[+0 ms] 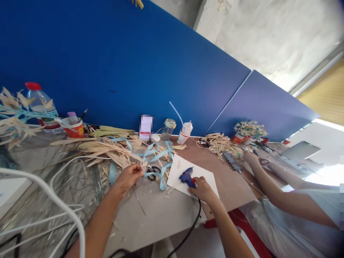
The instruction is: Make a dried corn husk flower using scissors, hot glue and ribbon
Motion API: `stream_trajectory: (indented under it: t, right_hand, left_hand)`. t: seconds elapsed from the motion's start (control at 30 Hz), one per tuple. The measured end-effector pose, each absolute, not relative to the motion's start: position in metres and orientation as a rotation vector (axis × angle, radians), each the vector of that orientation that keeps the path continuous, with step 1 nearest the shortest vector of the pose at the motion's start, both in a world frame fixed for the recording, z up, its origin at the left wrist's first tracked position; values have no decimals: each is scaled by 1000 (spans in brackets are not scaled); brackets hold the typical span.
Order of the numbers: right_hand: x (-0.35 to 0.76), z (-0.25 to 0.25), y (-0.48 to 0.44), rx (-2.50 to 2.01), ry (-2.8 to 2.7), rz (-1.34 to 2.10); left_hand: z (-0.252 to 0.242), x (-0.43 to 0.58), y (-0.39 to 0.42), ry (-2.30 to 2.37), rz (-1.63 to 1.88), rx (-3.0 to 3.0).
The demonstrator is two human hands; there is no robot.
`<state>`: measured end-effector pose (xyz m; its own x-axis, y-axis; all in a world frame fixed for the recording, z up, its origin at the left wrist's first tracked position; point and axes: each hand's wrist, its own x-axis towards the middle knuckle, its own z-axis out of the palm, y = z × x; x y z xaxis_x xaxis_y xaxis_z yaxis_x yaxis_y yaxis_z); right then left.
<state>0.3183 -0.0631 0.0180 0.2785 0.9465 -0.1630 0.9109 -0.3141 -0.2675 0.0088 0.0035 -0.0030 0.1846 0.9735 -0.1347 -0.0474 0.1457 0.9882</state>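
My right hand [203,189] is wrapped round the handle of a blue hot glue gun [186,176], over a white board [176,165]. A black cord [197,216] runs down from the gun. To the left, my left hand [131,176] is closed in a pinch at the end of a light blue ribbon [162,183], which trails right from the fingertips and loops back over the table. Black-handled scissors [153,173] lie just beyond the ribbon. Dried husk strips [115,152] are heaped behind my left hand, and a thin wire [139,202] lies below it.
At the back stand a phone [146,127], a glass jar [168,129] and a paper cup of white sticks [185,134]. A bottle [43,107] and a red cup [73,129] are at left. White tubing [67,204] arches across the left foreground. A co-worker's hand [251,159] is at right.
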Motion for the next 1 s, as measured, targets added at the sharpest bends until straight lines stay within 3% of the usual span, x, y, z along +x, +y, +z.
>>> stream_trajectory:
  t: [0.27, 0.57, 1.0]
  right_hand:
    - [337, 6, -69, -2096, -1511, 312]
    - [323, 30, -92, -1168, -1000, 999]
    - [230, 25, -91, -1130, -1267, 1391]
  left_hand:
    - [-2, 11, 3, 1122, 993, 1169]
    - [-2, 10, 3, 1128, 971, 1168]
    - [1, 9, 3, 1161, 997, 1137]
